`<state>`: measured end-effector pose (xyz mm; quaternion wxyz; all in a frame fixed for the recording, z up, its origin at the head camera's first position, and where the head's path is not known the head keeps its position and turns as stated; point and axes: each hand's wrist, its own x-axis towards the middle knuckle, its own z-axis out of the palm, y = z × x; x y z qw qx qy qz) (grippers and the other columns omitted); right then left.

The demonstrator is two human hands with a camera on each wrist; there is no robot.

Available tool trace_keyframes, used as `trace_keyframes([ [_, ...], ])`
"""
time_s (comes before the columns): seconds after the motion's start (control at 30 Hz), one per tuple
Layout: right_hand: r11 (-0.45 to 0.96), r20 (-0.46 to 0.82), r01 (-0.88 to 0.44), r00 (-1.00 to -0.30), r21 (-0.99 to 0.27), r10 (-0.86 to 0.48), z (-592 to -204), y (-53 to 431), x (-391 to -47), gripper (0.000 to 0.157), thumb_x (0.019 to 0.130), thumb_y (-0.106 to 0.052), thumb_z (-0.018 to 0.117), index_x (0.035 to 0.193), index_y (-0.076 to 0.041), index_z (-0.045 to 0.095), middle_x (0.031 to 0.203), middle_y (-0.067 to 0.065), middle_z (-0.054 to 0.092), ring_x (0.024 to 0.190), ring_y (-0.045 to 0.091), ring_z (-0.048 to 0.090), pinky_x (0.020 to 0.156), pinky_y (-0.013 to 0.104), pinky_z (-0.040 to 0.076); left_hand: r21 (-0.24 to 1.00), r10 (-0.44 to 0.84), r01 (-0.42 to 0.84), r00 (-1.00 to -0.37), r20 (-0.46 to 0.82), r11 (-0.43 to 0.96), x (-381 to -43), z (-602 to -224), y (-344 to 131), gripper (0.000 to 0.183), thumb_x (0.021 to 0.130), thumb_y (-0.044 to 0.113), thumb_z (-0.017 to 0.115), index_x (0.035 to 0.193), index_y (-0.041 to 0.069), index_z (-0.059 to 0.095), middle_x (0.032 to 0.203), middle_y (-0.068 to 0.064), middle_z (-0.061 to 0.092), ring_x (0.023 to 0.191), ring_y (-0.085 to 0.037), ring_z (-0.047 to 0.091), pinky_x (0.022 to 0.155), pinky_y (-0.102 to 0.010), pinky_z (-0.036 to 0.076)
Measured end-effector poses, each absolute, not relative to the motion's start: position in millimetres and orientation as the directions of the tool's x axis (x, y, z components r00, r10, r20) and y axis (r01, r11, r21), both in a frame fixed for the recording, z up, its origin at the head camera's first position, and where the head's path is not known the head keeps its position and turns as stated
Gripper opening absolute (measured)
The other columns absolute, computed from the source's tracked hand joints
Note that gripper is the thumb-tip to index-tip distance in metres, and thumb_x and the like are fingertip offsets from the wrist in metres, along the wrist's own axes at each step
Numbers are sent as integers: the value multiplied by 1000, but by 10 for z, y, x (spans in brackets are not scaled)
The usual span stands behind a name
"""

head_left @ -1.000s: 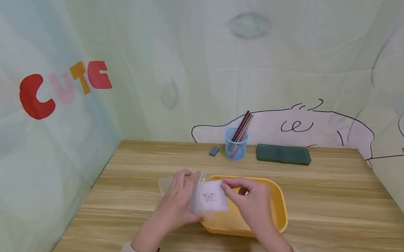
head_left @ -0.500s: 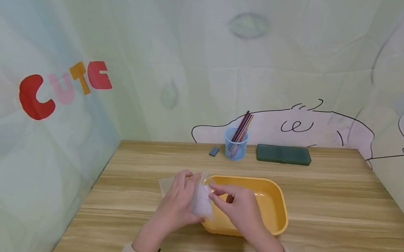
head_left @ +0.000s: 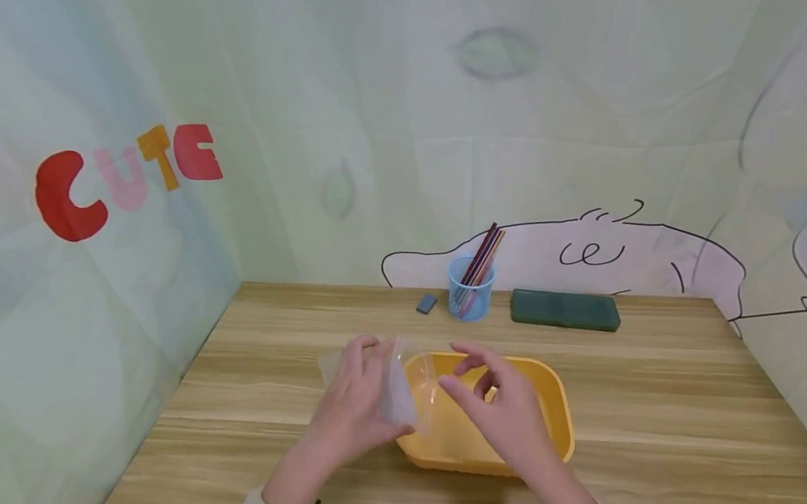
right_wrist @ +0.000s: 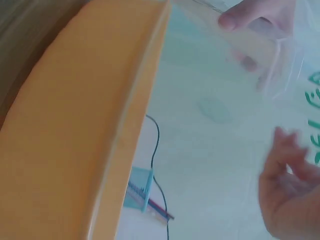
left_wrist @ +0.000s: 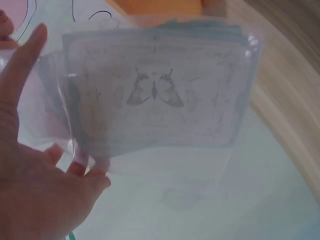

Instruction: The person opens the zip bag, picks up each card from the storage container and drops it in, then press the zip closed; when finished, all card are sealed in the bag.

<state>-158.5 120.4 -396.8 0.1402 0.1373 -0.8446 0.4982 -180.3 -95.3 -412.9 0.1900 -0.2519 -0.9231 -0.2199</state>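
My left hand (head_left: 355, 402) grips a clear plastic bag (head_left: 425, 385) over the left end of a yellow tray (head_left: 563, 427). Inside the bag lies a stack of pale cards (left_wrist: 155, 120); in the left wrist view the facing one bears a grey butterfly print. Just right of the bag's mouth, my right hand (head_left: 505, 407) hovers above the tray with thumb and forefinger apart and nothing between them. The right wrist view shows this hand (right_wrist: 290, 190) blurred, clear of the bag.
Towards the back of the wooden table (head_left: 671, 411) stand a blue cup of pencils (head_left: 470, 294), a small blue eraser (head_left: 426, 304) and a dark green case (head_left: 566, 309). A translucent sheet (head_left: 329, 366) lies partly behind my left hand. Printed cloth hangs around the table.
My right hand pushed a butterfly card leftward into the bag, then let go and drew back to the right with its fingers parted. The left hand stays nearly in place, still holding the bag.
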Motion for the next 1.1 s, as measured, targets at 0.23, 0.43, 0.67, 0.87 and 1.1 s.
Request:
trace_keyframes([
  [0.23,442,259,-370,-921,-817,-292,-4009,1252,-1473,74,74,-48,79,138,-32,45,122,-7,52,97,14,51,71,34,51,356,275,573,-738,617,738,-1709,-4012,-788,111,49,29,96,138,3,36,130,-20,32,116,-36,40,89,-49,48],
  [0.43,379,438,-527,-847,-760,-301,-3984,1154,-1467,60,81,-34,77,135,-27,50,122,-8,55,100,14,53,82,40,48,336,245,644,-641,727,687,-1674,-3939,-598,115,49,41,94,140,3,35,129,-21,33,128,-38,32,97,-50,42],
  [0.67,210,605,-626,-780,-751,-161,-3856,1260,-1520,36,86,0,69,120,-9,66,112,2,67,99,21,59,83,35,50,487,181,705,-645,742,515,-1602,-3792,-543,88,63,37,90,131,7,43,124,-9,44,123,-28,39,98,-45,41],
  [0.87,165,549,-573,-819,-803,-167,-3709,1427,-1524,17,91,-3,63,99,-11,75,103,-3,70,105,18,61,91,30,47,724,137,650,-759,637,233,-1576,-3658,-564,31,79,14,80,102,10,60,93,1,59,101,-19,55,95,-40,41],
  [1.1,201,500,-541,-837,-817,-222,-3672,1483,-1505,15,92,-8,64,102,-12,75,103,-5,70,103,18,62,95,35,45,882,144,460,-884,444,104,-1573,-3520,-496,23,81,9,77,102,11,71,85,5,68,88,-17,60,94,-42,41],
])
